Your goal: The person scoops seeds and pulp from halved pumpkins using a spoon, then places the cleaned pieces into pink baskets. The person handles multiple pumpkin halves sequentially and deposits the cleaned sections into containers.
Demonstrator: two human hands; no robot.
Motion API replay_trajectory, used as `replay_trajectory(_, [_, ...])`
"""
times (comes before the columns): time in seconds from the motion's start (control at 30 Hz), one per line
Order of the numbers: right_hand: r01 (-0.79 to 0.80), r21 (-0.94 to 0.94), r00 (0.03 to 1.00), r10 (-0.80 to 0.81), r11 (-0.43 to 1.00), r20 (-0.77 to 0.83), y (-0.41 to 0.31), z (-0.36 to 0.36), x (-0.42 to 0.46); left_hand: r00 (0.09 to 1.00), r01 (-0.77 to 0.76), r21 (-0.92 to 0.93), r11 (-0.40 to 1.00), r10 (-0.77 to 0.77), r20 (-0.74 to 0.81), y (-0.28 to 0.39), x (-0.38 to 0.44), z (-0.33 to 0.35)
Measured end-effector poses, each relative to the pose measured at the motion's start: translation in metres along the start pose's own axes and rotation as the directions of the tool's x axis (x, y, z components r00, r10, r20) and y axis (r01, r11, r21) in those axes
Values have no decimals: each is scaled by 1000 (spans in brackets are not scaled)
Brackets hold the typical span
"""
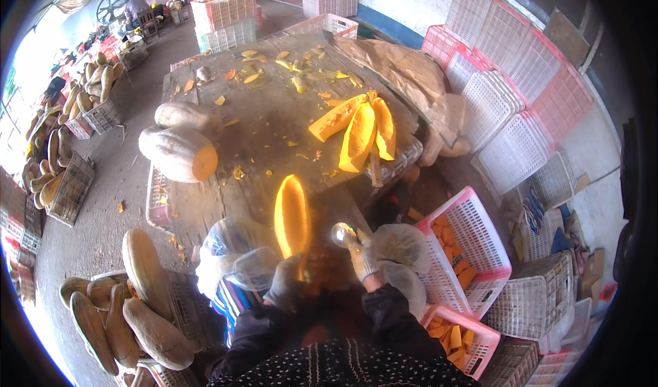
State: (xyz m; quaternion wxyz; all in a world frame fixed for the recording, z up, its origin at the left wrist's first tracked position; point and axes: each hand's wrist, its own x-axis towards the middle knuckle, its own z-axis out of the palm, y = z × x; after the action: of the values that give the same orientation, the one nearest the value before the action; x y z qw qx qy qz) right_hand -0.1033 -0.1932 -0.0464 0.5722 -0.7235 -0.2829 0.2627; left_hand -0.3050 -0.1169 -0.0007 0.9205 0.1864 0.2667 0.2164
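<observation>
My left hand point(285, 284), in a pale work glove, grips the lower end of a long hollowed squash piece point(292, 217). The piece stands nearly upright near the front of the wooden table, its orange hollow side showing. My right hand point(363, 256), in a knit glove, is closed around a shiny round-headed metal tool point(343, 234), apart from the piece. Its exact kind is unclear. Beyond my right hand lie several cut orange squash pieces point(358, 138) on the table point(257, 150). Two whole-looking squashes point(177, 153) rest at the table's left; the nearer has a cut end.
Right of me, a pink-white plastic crate point(483, 228) and a lower crate point(488, 341) hold orange chunks. Whole squashes point(146, 305) fill a crate at my left. Peel scraps point(298, 81) litter the table's far side. Stacked crates point(514, 58) line the wall; a person point(135, 8) sits far back.
</observation>
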Motion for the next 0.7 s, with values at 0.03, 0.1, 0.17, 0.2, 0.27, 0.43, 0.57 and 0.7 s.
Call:
replay_trajectory(0.03, [42,-40,999,-42,998,5,3,1,0,999,-31,76,997,32,-10,2,2,0])
replay_trajectory(0.1, [131,-116,991,-131,985,11,10,-1,-1,995,-87,229,970,97,-31,5,7,-3])
replay_trajectory(0.17, [48,-42,998,-50,998,-45,17,-10,-1,987,-150,377,914,163,-2,7,17,-7])
replay_trajectory(0.2, [-34,30,995,37,999,-91,20,-17,-3,980,-186,461,868,198,22,8,24,-10])
replay_trajectory(0.27, [-58,127,982,79,990,-171,24,-31,-2,961,-243,683,689,267,73,15,44,-11])
replay_trajectory(0.43, [-95,418,945,214,903,-249,19,-52,2,805,-491,869,54,410,429,62,106,-8])
replay_trajectory(0.57, [-217,461,909,350,861,-226,7,-55,4,998,-13,45,999,16,-53,122,190,-16])
replay_trajectory(0.7, [-278,556,893,424,783,-151,4,-55,9,856,-239,449,861,406,-322,172,238,-30])
